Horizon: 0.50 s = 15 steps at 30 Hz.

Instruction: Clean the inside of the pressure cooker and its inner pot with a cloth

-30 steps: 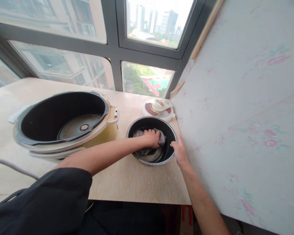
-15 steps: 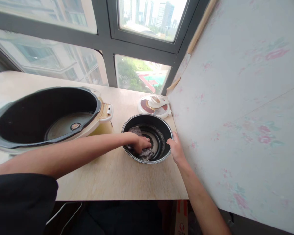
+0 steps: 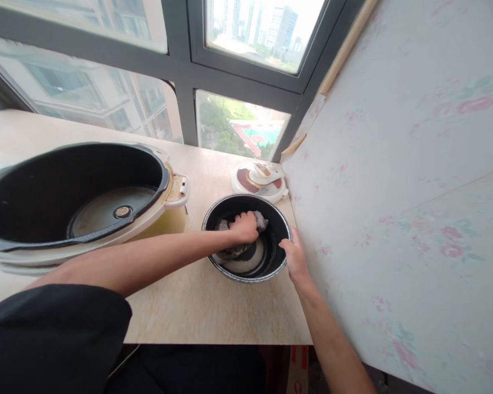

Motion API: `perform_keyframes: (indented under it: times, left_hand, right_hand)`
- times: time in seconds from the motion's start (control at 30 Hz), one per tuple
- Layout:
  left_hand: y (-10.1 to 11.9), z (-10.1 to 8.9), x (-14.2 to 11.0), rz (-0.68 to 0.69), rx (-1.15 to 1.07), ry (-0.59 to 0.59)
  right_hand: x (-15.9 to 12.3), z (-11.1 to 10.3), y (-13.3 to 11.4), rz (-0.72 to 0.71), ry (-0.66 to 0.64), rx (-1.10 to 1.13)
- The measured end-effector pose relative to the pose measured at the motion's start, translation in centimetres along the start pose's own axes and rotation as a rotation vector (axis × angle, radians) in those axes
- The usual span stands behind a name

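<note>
A round black inner pot point(image 3: 274, 219) with a speckled rim sits near the right end of the countertop. Inside it, my left hand point(image 3: 245, 227) is closed on a crumpled grey cloth point(image 3: 262, 221), which presses toward the pot's far inner wall. Part of the cloth spreads out under the wrist, and the fingertips are partly hidden. My right hand point(image 3: 294, 255) grips the pot's right rim, thumb over the inside edge and fingers outside, largely out of sight. The pot's pale, ring-marked bottom shows below the cloth.
To the left stands the large cooker body point(image 3: 176, 191), open on top, with a metal plate inside. A white and brown lid point(image 3: 259, 180) lies behind the pot. Flowered wall point(image 3: 394, 191) rises close on the right; windows point(image 3: 246, 123) stand behind the marble-look countertop point(image 3: 213, 323).
My left hand has moved the cloth from the pot's near left bottom up toward its far side. The right hand keeps its hold on the rim. The view has shifted slightly.
</note>
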<state>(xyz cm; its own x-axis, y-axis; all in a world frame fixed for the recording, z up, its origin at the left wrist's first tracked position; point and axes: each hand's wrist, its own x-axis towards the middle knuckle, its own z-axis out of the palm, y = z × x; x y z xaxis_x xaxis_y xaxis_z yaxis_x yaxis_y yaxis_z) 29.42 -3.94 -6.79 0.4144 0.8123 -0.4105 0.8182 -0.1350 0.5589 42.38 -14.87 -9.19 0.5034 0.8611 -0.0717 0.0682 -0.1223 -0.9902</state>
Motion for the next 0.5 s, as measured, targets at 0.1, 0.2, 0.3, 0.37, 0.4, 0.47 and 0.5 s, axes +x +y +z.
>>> perform_keyframes:
  times: [0.1,0.2,0.3,0.37,0.4,0.47,0.5]
  left_hand:
    - [0.3,0.2,0.3,-0.102,-0.216,0.067]
    - [0.8,1.1,0.0,-0.113,-0.433,0.107]
    - [1.8,2.9,-0.8,-0.055,-0.606,0.091]
    - [2.5,3.8,-1.4,0.011,-0.732,0.059]
    - [2.7,4.1,-1.7,0.051,-0.790,0.034]
    - [2.8,4.2,-2.5,0.134,-0.871,-0.044]
    - [2.7,4.0,-2.9,0.171,-0.881,-0.090]
  right_hand:
    - [-0.1,0.2,0.2,0.009,0.002,0.066]
    - [0.0,0.4,1.0,0.000,0.024,0.112]
    - [0.4,0.3,2.1,-0.036,0.071,0.117]
    - [0.7,0.2,2.9,-0.043,0.105,0.121]
    - [0.9,0.1,3.3,-0.040,0.119,0.126]
    - [1.2,-0.1,4.0,-0.034,0.136,0.138]
    - [1.3,-0.1,4.3,-0.038,0.131,0.143]
